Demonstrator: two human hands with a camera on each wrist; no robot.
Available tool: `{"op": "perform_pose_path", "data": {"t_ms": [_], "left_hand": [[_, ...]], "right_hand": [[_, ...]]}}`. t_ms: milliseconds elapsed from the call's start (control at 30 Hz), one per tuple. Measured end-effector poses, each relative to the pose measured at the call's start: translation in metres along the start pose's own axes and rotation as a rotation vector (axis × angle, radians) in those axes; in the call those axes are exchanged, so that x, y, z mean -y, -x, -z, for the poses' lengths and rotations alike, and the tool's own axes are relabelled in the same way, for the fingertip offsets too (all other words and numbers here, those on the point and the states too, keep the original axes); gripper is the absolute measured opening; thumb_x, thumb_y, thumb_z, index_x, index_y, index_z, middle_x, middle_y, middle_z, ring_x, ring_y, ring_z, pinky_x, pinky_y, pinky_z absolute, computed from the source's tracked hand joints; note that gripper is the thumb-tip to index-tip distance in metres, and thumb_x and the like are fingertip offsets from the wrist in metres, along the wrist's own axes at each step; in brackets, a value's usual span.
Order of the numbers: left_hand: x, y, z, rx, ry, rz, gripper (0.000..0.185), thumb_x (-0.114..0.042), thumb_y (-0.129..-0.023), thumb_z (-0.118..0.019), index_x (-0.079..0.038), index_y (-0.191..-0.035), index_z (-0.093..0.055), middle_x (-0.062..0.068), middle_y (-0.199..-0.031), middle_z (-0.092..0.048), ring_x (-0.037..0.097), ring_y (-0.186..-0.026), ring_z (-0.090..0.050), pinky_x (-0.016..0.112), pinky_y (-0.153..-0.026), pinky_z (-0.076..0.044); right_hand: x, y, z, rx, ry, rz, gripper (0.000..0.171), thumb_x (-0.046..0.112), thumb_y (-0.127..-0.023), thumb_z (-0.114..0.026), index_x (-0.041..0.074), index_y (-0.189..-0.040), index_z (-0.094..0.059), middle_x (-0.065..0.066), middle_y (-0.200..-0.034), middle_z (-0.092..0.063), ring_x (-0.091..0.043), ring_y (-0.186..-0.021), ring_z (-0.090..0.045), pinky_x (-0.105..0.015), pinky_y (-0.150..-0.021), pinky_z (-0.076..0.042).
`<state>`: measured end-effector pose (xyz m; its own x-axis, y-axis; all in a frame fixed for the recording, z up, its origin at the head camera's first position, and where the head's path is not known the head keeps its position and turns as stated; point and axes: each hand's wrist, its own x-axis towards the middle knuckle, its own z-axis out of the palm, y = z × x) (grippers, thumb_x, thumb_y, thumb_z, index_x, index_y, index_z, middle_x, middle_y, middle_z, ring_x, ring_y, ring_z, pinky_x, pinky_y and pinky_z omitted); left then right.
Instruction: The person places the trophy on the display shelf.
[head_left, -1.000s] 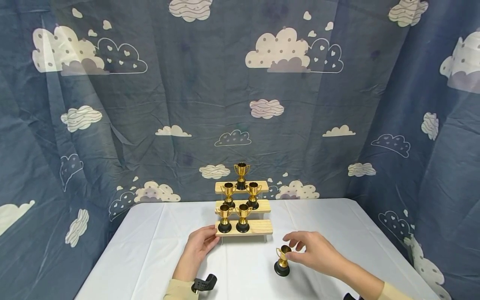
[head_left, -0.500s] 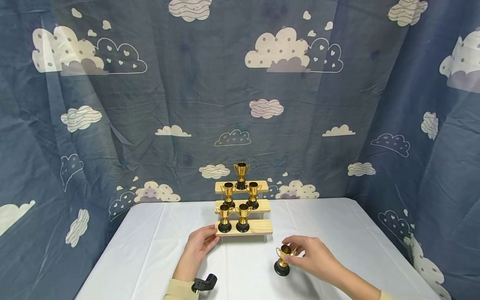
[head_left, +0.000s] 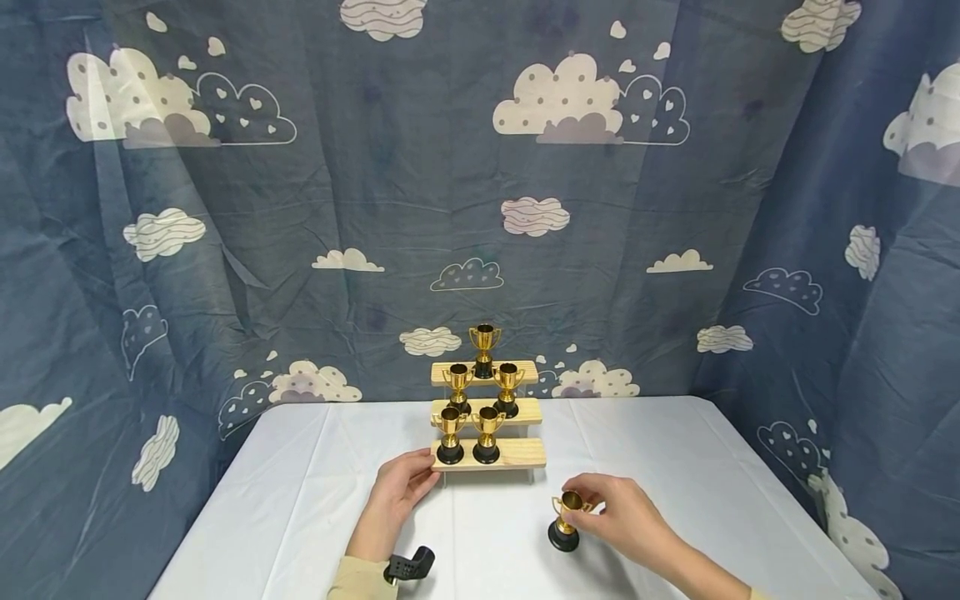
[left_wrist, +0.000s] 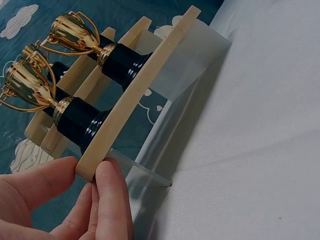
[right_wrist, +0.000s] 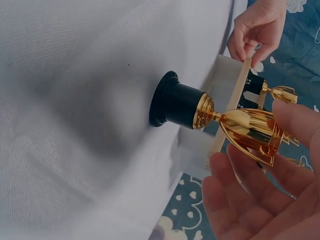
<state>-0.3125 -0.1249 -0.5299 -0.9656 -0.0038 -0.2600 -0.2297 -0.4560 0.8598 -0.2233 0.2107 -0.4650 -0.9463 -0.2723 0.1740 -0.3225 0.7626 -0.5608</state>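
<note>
Right hand (head_left: 626, 521) fingers pinching gold trophy (head_left: 566, 522) cup, likely light, stiff, top-heavy; left hand (head_left: 396, 498) fingers gripping wooden stand (head_left: 517, 454) corner.

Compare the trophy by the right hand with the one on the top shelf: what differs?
The loose trophy stands on the white table, right of the wooden stand; the top-shelf trophy stands on the highest step. The right hand touches the loose trophy's cup; nothing touches the top-shelf trophy. Both are upright gold cups with two handles on black bases.
</note>
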Motion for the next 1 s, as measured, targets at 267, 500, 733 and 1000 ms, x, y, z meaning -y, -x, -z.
{"op": "perform_pose_path", "data": {"t_ms": [267,500,733,1000], "left_hand": [[0.0015,-0.0012,-0.0002,-0.014,0.015,-0.001,0.046,0.007,-0.088,-0.066,0.016,-0.132,-0.052,0.016,-0.102,-0.069,0.018,-0.085,-0.069,0.029,-0.082,-0.06],[0.0017,-0.0025,-0.0004,-0.011,0.015,-0.007,0.045,0.008,-0.088,-0.066,0.017,-0.131,-0.053,0.018,-0.102,-0.068,0.018,-0.083,-0.069,0.028,-0.081,-0.06],[0.001,-0.0026,-0.0013,-0.024,0.012,0.003,0.046,0.008,-0.088,-0.066,0.017,-0.131,-0.053,0.017,-0.1,-0.069,0.017,-0.081,-0.068,0.029,-0.079,-0.06],[0.0013,-0.0042,-0.0009,-0.031,0.021,0.012,0.047,0.008,-0.087,-0.067,0.016,-0.132,-0.053,0.017,-0.1,-0.069,0.017,-0.081,-0.069,0.028,-0.079,-0.06]], "right_hand": [[-0.0035,-0.0006,-0.0052,-0.005,0.008,-0.026,0.031,0.035,-0.082,-0.083,0.018,-0.106,-0.074,0.023,-0.085,-0.066,0.001,-0.078,-0.061,-0.027,-0.068,-0.054],[-0.0053,-0.0006,-0.0065,-0.012,-0.002,-0.023,0.032,0.037,-0.082,-0.083,0.018,-0.106,-0.074,0.023,-0.086,-0.066,0.001,-0.078,-0.061,-0.029,-0.069,-0.055],[-0.0052,-0.0002,-0.0064,-0.005,-0.015,-0.045,0.031,0.037,-0.082,-0.083,0.02,-0.106,-0.073,0.021,-0.087,-0.067,0.0,-0.079,-0.061,-0.031,-0.07,-0.056],[-0.0023,0.0,-0.0072,-0.012,-0.034,-0.117,0.035,0.038,-0.079,-0.085,0.022,-0.107,-0.072,0.016,-0.086,-0.067,-0.008,-0.079,-0.062,-0.03,-0.067,-0.053]]}}
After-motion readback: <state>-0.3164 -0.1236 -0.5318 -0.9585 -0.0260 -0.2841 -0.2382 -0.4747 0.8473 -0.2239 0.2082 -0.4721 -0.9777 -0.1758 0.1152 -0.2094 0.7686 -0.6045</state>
